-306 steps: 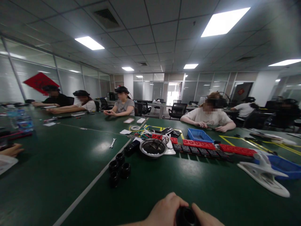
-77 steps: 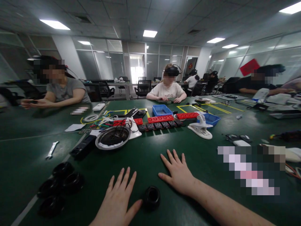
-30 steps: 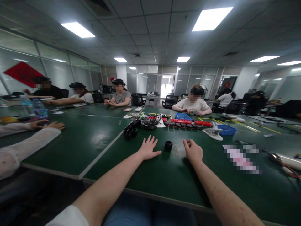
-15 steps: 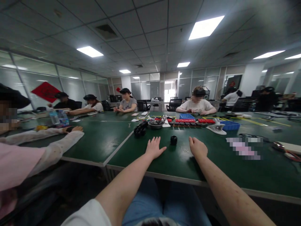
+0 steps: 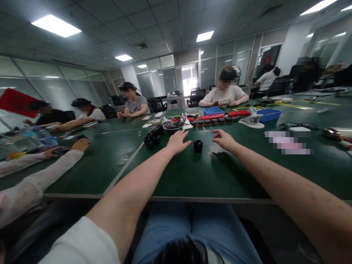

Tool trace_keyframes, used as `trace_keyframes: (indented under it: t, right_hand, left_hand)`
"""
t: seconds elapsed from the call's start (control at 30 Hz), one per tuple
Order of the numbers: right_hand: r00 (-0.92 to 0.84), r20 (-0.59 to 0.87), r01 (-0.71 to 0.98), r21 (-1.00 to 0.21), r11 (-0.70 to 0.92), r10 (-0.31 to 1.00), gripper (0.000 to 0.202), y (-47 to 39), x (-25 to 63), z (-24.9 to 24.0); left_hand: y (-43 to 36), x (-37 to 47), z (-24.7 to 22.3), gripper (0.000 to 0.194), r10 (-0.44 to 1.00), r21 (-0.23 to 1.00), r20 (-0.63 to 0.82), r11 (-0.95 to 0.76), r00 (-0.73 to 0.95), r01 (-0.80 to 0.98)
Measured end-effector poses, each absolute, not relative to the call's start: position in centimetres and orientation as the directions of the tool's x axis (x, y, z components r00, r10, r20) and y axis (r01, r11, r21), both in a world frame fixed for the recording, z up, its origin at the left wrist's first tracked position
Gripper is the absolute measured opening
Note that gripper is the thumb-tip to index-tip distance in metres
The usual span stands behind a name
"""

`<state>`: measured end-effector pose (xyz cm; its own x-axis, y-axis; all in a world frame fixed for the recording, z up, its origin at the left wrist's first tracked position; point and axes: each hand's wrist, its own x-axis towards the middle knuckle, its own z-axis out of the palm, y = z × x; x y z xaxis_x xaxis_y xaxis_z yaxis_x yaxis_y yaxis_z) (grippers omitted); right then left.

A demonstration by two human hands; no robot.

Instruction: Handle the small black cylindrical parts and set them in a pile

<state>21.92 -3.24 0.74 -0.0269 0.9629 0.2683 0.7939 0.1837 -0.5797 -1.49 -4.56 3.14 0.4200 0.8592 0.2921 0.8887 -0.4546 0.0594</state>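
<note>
A small black cylindrical object [image 5: 198, 146] with a ridged side stands upright on the green table [image 5: 176, 179], between my two hands. My left hand [image 5: 178, 142] is just left of it, fingers stretched out and thumb apart, holding nothing. On the other side my right hand [image 5: 224, 140] hovers over the tabletop, its fingers apart with nothing between them. Neither hand touches the black object. Several similar black round pieces [image 5: 151, 141] sit clustered to the left of my left hand.
Behind my hands lie a round bowl with cables [image 5: 172, 127], red strips [image 5: 211, 117], a white clamp-like piece [image 5: 251, 120] and a blue tray [image 5: 268, 115]. Glasses or dark cables [image 5: 298, 126] lie right. A co-worker's sleeved arm [image 5: 63, 163] reaches in at left; other people sit across.
My right hand has opened from closed fingers to spread ones. The head view has tilted downward and turned slightly, shifting the scene. The black object still stands between my hands.
</note>
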Motion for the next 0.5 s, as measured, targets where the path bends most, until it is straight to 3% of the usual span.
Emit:
trace_keyframes:
  t: [0.17,0.3,0.5]
  right_hand:
    - [-0.349,0.123,0.714,-0.607,0.348,0.929,0.056,-3.2,21.2,2.0]
    - [-0.577,0.087,0.628,-0.589,0.509,0.812,0.078,-2.5,19.9,2.3]
    - [-0.705,-0.02,0.591,-0.568,0.572,0.709,0.056,0.6,18.9,1.5]
  left_hand:
    - [-3.3,-1.0,4.2,0.077,0.65,0.117,0.272,-0.755,0.71,0.646]
    - [-2.2,-1.1,3.7,0.077,0.549,0.198,0.311,-0.836,0.776,0.513]
    - [-0.2,-1.0,3.8,0.043,0.557,0.346,0.157,-0.804,0.815,0.483]
